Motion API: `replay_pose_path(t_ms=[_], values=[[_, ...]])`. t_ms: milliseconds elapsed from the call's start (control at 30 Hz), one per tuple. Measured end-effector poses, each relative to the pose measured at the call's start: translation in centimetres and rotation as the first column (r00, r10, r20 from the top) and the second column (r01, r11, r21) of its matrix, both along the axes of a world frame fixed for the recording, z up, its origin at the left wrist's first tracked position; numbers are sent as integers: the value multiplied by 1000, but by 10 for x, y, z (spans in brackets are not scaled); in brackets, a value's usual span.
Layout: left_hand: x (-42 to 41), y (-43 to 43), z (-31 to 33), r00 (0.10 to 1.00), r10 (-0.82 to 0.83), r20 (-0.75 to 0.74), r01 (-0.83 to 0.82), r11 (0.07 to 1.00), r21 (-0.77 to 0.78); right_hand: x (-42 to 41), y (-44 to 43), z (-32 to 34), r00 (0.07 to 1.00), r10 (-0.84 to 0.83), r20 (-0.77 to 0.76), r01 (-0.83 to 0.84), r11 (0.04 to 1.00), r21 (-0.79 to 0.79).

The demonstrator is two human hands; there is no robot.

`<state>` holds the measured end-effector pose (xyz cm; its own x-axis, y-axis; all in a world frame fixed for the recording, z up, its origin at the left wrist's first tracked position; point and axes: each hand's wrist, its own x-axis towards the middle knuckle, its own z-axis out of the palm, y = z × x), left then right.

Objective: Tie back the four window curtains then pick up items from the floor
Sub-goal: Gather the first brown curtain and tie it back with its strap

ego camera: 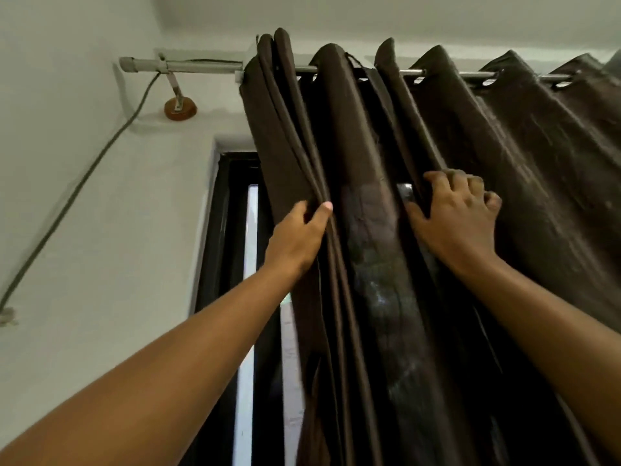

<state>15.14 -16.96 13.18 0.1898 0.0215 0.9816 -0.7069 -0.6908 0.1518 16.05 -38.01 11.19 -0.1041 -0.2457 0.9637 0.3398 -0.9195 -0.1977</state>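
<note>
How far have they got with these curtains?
Early on. No tie-back shows anywhere. The left hand pinches the gathered folds at the curtain edge, and the right hand grips a fold further along. To the right the fabric hangs spread along the rod. The floor is out of view.

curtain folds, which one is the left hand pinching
The leftmost fold, nearest the window; the right hand grips one further right.

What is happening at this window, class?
A person has both bare hands on a brown curtain. The left hand pinches the bunched folds at its left edge, and the right hand grips a fold further right. The curtain hangs from the rod on its eyelets, not yet tied back, with a strip of the window showing beside it.
</note>
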Motion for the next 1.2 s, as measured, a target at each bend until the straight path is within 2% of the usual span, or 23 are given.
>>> replay_pose_path(t_ms=[67,100,167,233,367,433,500,533,567,600,633,667,700,733,767,800,833,867,900,967,1000,1100,1200], values=[[7,-7,6,979,-169,-115,155,981,-121,6,-19,19,974,38,-224,-35,999,21],[9,-9,10,978,-167,-124,149,978,-144,11,-26,30,941,120,-317,-108,993,54],[15,-10,18,993,-48,-112,32,990,-134,23,-40,48,872,270,-408,-228,962,149],[21,-11,19,992,69,-110,-80,991,-104,33,-46,54,868,275,-413,-232,961,154],[23,-2,14,938,348,0,-347,936,-57,52,-31,54,956,40,-291,-60,996,-60],[18,10,10,894,443,73,-441,897,-35,56,-18,53,976,-110,-189,89,990,-113],[12,23,6,881,461,104,-461,887,-23,59,-6,57,949,-309,57,314,935,-167],[8,30,4,873,475,112,-476,879,-20,60,1,60,926,-343,157,373,898,-233],[4,35,3,860,497,117,-498,867,-17,62,9,64,908,-365,206,416,847,-332],[0,40,2,849,513,125,-515,857,-12,63,16,66,922,-342,184,388,814,-433],[-3,43,2,841,524,133,-528,849,-9,65,24,69,967,-237,90,251,846,-470],[-4,47,2,837,529,142,-534,845,-2,62,31,72,996,-63,-56,35,912,-409],[-5,49,3,835,532,140,-538,843,7,56,35,74,959,196,-205,-243,940,-240],[-5,52,3,835,532,138,-539,842,18,50,37,77,831,457,-318,-496,867,-50],[-4,53,3,835,533,135,-541,840,30,48,39,81,641,671,-374,-693,715,94],[-3,55,3,836,531,135,-540,841,39,46,43,83,474,787,-396,-802,571,174],[-3,56,3,840,524,137,-534,844,47,44,49,85,397,814,-424,-837,510,197],[-3,58,3,846,513,143,-525,850,53,43,56,86,431,782,-450,-822,546,161],[-4,61,3,852,504,140,-515,856,54,42,65,85,552,700,-453,-749,655,99],[-7,69,2,862,490,130,-498,866,44,45,81,83,839,437,-324,-475,879,-47],[-9,74,2,863,489,127,-497,867,37,45,89,81,912,326,-248,-358,929,-92],[-21,97,2,859,502,102,-506,862,23,36,120,78,971,178,-157,-212,948,-236],[-41,124,5,876,476,80,-477,879,-4,-3,176,95,959,241,-148,-283,841,-461]])
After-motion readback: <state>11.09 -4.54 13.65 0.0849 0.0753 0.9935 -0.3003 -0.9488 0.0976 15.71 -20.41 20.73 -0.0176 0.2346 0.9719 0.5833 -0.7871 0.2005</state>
